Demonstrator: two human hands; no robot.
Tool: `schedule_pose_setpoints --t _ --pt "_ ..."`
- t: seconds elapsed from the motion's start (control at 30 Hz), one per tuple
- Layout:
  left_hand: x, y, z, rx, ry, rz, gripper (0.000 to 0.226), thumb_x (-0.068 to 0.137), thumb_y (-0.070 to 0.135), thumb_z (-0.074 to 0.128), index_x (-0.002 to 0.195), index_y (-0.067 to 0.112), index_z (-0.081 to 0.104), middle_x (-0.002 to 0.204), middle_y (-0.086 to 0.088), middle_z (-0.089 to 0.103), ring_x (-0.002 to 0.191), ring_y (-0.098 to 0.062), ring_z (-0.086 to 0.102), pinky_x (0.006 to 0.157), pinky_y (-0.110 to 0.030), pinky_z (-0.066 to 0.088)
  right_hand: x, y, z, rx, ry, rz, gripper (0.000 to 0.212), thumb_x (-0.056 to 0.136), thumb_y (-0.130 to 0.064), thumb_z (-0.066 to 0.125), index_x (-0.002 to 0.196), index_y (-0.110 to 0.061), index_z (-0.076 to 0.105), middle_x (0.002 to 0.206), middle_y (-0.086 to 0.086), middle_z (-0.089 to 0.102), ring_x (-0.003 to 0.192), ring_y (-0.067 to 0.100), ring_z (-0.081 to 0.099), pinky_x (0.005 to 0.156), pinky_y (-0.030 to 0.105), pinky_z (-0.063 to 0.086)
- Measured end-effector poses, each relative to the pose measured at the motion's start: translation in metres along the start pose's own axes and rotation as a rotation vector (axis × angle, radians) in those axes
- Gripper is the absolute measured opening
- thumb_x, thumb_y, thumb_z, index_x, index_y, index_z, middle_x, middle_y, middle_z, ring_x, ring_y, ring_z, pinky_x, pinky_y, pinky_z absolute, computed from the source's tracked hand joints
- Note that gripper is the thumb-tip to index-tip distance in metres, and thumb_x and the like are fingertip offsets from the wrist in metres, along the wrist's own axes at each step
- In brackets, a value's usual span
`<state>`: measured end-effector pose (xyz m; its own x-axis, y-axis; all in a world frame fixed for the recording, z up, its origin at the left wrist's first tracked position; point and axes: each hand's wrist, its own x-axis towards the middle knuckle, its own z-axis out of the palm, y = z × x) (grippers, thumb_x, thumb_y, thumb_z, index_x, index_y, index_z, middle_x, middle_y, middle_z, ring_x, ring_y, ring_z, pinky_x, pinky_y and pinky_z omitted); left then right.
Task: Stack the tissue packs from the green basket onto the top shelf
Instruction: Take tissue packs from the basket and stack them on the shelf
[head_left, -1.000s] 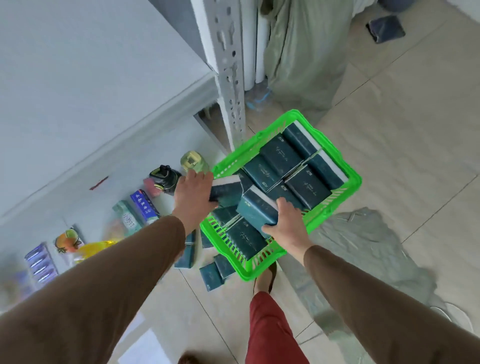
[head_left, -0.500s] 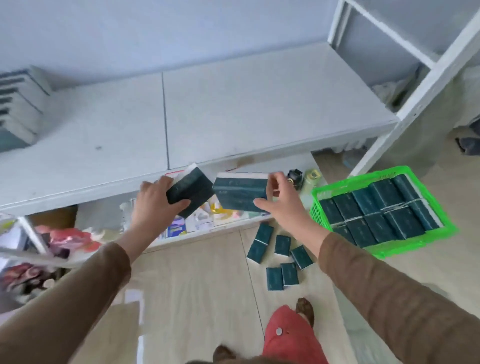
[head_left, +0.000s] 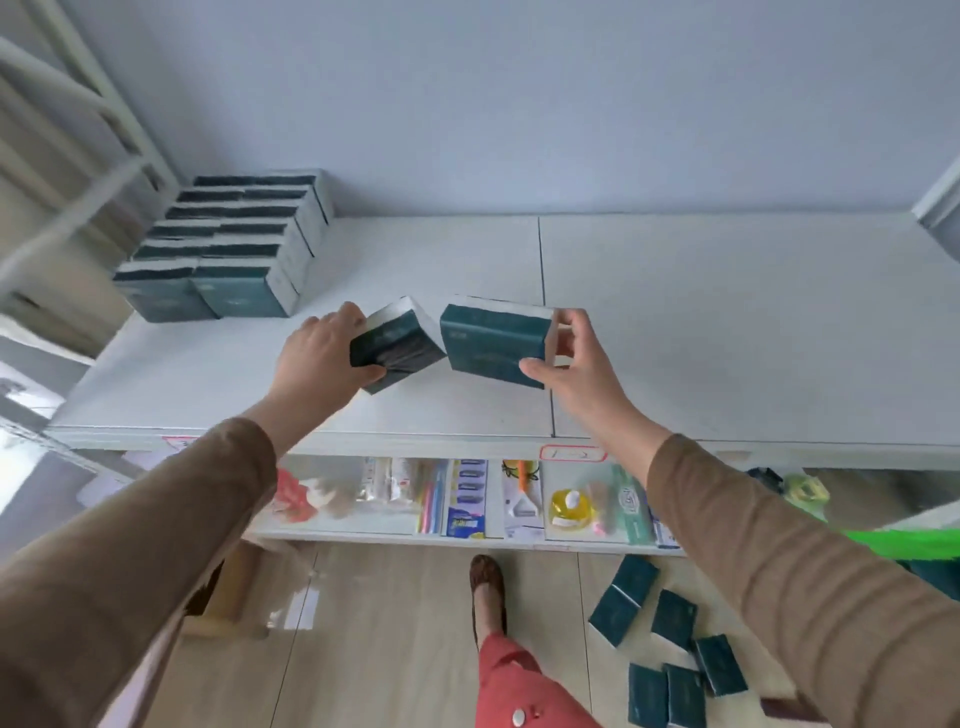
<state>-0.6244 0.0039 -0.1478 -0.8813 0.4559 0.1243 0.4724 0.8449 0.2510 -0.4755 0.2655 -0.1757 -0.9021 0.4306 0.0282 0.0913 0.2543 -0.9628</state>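
Tissue packs, one in our left hand (head_left: 317, 358) and one (head_left: 493, 345) pinched in our right hand (head_left: 576, 364), have risen from the green basket (head_left: 904, 543) to above the top shelf (head_left: 727, 332) front edge; stacking beside the left-corner stack (head_left: 223, 249) comes next.

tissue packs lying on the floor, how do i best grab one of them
Come straight down on a floor pack and pinch it across its two long edges. Each lies flat, broad dark face up, so only the thin sides give purchase. Probably start with one at the cluster's edge; some packs touch their neighbours, which leaves less finger room there.
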Motion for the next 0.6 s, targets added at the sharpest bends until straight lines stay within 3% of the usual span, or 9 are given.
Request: schedule_pose_setpoints --t 0.1,0.2,0.33,0.4,0.6 --pt "0.062 -0.027 0.004 0.040 -0.009 -0.018 0.049 0.075 0.035 0.080 0.107 0.020 0.046 0.098 -0.005 0.057 0.090 -0.029 0.051 0.069 -0.037 0.039 0.067 0.004 0.026 0.043 0.015 0.036 0.046 0.084 -0.013 0.076 0.118 -0.020 0.047 0.119 0.002 0.061 0.111 0.017 0.059 0.093 0.035 0.052" --pt "0.127 -0.049 0.009 0.077 0.007 0.009 0.052 0.074 0.032 0.081 0.114 0.017 0.052 0.110 -0.006 0.051 0.104 -0.029 0.047 0.078 -0.041 0.043 0.135 0.003 0.045 0.052 0.003 0.068 0.034 0.083 -0.011 0.076 0.103 -0.014 0.049 0.115 0.007 0.062 0.112 0.019 0.059 0.095 0.040 0.050" --pt "0.208 -0.065 0.015 0.141 0.021 0.068 0.054 0.075 0.033 0.081 0.120 0.017 0.055 0.116 -0.007 0.045 0.111 -0.030 0.039 0.089 -0.045 0.047 0.214 -0.003 0.060 -0.022 -0.001 0.058 0.035 0.082 -0.014 0.076 0.107 -0.010 0.052 0.112 0.004 0.063 0.102 0.010 0.059 0.081 0.016 0.047" --pt "0.245 -0.072 0.016 0.165 0.002 0.085 0.053 0.077 0.033 0.080 0.120 0.018 0.053 0.116 -0.007 0.048 0.112 -0.030 0.042 0.088 -0.048 0.048 0.249 -0.002 0.069 -0.054 0.010 0.055 0.035 0.081 -0.014 0.077 0.106 -0.008 0.053 0.111 0.004 0.064 0.098 0.008 0.058 0.075 0.012 0.045" --pt "0.346 -0.100 0.017 0.360 -0.002 0.170 0.054 0.079 0.034 0.078 0.122 0.016 0.052 0.116 -0.009 0.054 0.109 -0.032 0.050 0.089 -0.046 0.045 0.338 0.010 0.096 -0.105 0.057 0.087 0.037 0.080 -0.018 0.077 0.109 -0.013 0.055 0.110 0.008 0.066 0.102 0.020 0.061 0.085 0.033 0.050"
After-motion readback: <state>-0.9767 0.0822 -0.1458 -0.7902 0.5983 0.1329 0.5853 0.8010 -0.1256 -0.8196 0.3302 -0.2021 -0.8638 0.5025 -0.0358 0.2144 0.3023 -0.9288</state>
